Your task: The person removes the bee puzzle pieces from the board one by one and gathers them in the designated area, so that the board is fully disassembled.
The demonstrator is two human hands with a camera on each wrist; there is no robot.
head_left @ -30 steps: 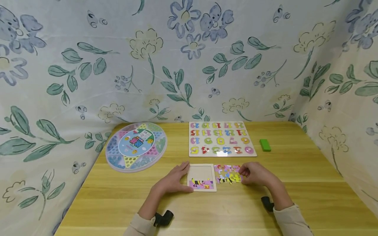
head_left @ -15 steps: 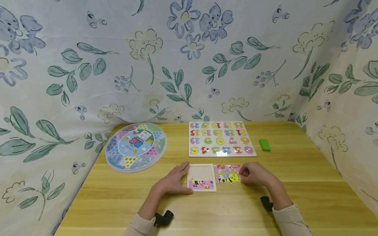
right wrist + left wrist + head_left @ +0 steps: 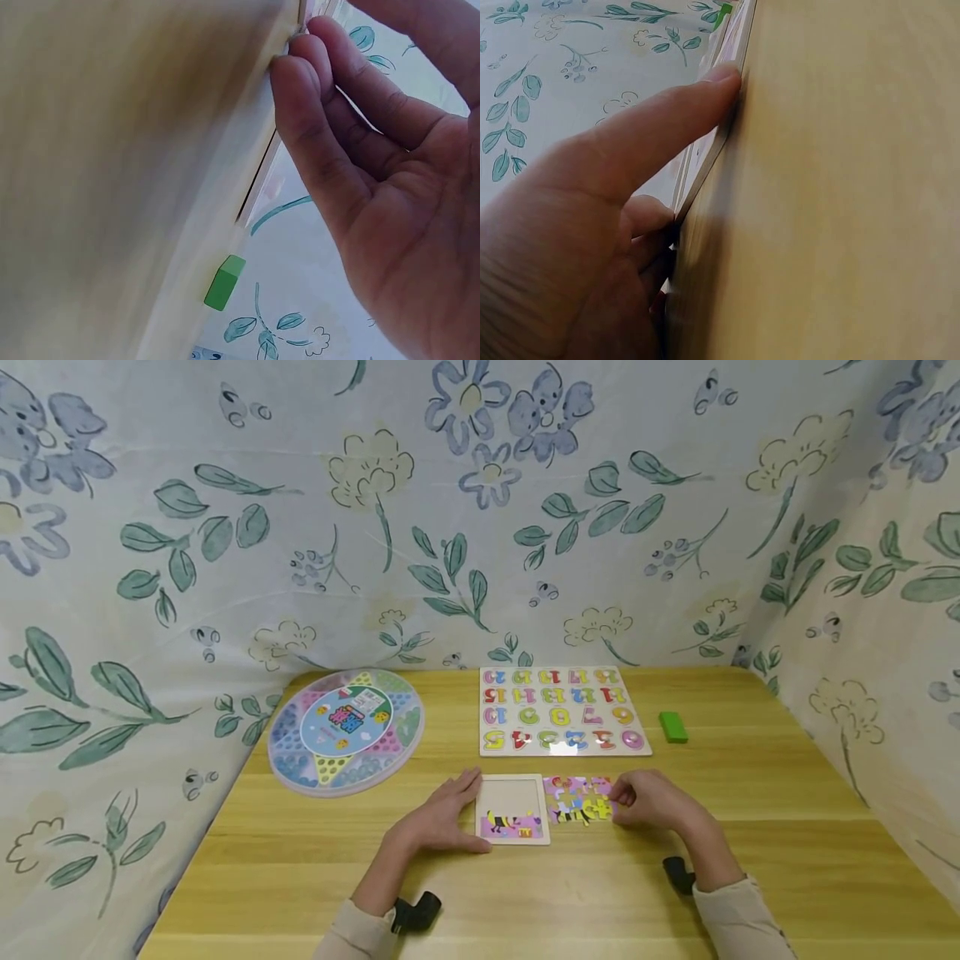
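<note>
In the head view a square wooden tray lies flat, with a strip of bee-picture pieces along its lower part. My left hand holds the tray's left side, fingers at the upper corner and thumb at the lower one; its thumb lies against the edge in the left wrist view. Against the tray's right side lie several pink and yellow puzzle pieces, with gaps between some. My right hand touches their right edge with bent, relaxed fingers; the thumb tip is out of the right wrist view.
Behind the tray lies a number board. A green block sits to its right, and a round Chinese checkers board lies at the back left. Floral cloth hangs behind the wooden table.
</note>
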